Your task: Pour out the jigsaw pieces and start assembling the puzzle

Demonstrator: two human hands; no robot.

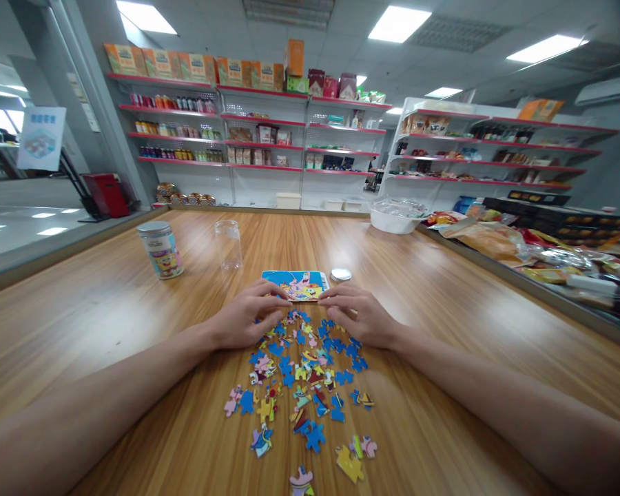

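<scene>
Jigsaw pcs (314,436) lie loose on the bench (444,275), spread from just below the SpongeBob picture card (300,284) toward the near edge of view; no joined block I can make out, so assembly looks barely started, w/ most or all left. L hand (251,313) half-open at card's near-left corner, thumb apart from fingers; R hand (362,313) likewise at near-right. Can't tell if either touches card; no grip seen. Clear jar (228,246) upright, cartoon-print can (160,251) lidded, silver lid (341,274) beside card.
</scene>
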